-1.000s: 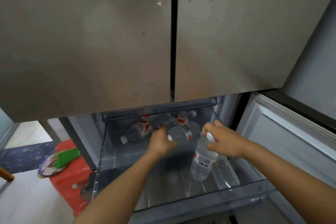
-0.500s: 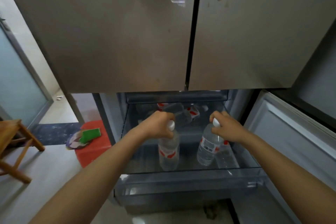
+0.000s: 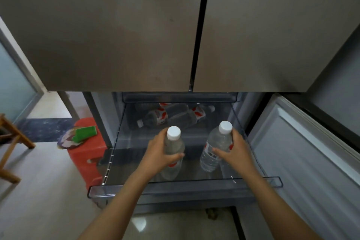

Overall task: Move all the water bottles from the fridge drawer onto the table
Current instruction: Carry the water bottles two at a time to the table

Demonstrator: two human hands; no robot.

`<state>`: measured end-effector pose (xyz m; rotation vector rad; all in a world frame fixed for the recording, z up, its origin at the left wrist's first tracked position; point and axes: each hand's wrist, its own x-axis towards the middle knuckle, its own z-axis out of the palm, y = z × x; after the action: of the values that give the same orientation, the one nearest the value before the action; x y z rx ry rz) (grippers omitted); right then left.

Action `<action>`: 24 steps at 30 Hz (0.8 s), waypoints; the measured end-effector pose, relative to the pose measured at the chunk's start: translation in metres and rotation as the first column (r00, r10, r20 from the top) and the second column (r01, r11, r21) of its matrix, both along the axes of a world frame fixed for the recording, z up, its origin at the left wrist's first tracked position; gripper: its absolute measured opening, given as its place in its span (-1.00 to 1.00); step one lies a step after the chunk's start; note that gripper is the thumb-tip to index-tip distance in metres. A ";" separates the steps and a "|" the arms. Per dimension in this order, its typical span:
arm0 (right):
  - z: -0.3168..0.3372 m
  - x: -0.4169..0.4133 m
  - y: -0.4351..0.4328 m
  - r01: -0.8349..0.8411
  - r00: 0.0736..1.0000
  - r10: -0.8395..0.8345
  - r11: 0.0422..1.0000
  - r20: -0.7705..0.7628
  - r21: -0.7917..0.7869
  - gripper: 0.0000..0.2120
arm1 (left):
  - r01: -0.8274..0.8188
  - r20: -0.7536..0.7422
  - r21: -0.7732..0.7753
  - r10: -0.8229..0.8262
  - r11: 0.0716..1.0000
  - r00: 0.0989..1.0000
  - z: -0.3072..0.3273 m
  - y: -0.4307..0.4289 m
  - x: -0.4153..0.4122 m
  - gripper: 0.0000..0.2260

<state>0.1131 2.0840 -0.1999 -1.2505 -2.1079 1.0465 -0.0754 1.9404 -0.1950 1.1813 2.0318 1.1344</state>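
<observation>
The clear fridge drawer (image 3: 187, 186) is pulled out below the closed upper doors. My left hand (image 3: 158, 155) grips an upright water bottle (image 3: 174, 142) with a white cap and red label, held above the drawer. My right hand (image 3: 234, 151) grips a second upright water bottle (image 3: 216, 146) by its side. Several more bottles (image 3: 171, 116) lie on their sides at the back of the drawer. The table is out of sight.
The open lower fridge door (image 3: 303, 152) stands at the right. A red plastic stool (image 3: 85, 154) carrying a green sponge (image 3: 85, 132) is left of the drawer. A wooden stool (image 3: 11, 142) stands at far left on the tiled floor.
Both hands have lifted their bottles up and towards me, out of the drawer's depth. My grips have slid from the caps to the bottle bodies. The camera has pulled back.
</observation>
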 end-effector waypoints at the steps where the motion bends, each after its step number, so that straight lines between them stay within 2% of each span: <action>1: -0.001 0.000 0.001 -0.020 1.000 0.019 1.000 -0.020 -0.020 -0.18 | 0.002 0.017 -0.018 -0.002 1.000 1.000 -0.005 -0.002 0.000 -0.21; 4: -0.002 -0.002 0.003 -0.059 0.997 0.055 0.996 -0.055 -0.071 -0.17 | -0.037 0.028 -0.060 0.038 0.998 0.999 -0.013 -0.002 -0.002 -0.02; 10: -0.007 -0.004 0.007 -0.072 0.996 0.064 0.991 -0.069 -0.111 -0.16 | -0.017 -0.060 -0.018 0.016 1.000 0.998 -0.012 -0.002 0.003 0.03; 13: -0.005 -0.004 0.006 -0.068 0.994 0.058 0.991 -0.088 -0.113 -0.24 | -0.026 -0.087 -0.001 0.026 1.000 0.996 -0.010 -0.001 0.004 -0.03; 18: 0.000 -0.006 0.003 -0.065 0.994 0.053 0.991 -0.101 -0.117 -0.31 | -0.054 -0.092 -0.002 0.053 0.999 0.994 -0.008 -0.002 0.005 -0.29; 24: -0.001 -0.003 0.001 -0.081 0.995 0.073 0.990 -0.069 -0.118 -0.24 | -0.046 -0.089 -0.009 0.045 0.999 0.995 -0.004 -0.003 0.007 -0.32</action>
<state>0.1106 2.0852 -0.2008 -1.1821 -2.0856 1.2475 -0.0685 1.9370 -0.1995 1.2047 2.1390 1.1089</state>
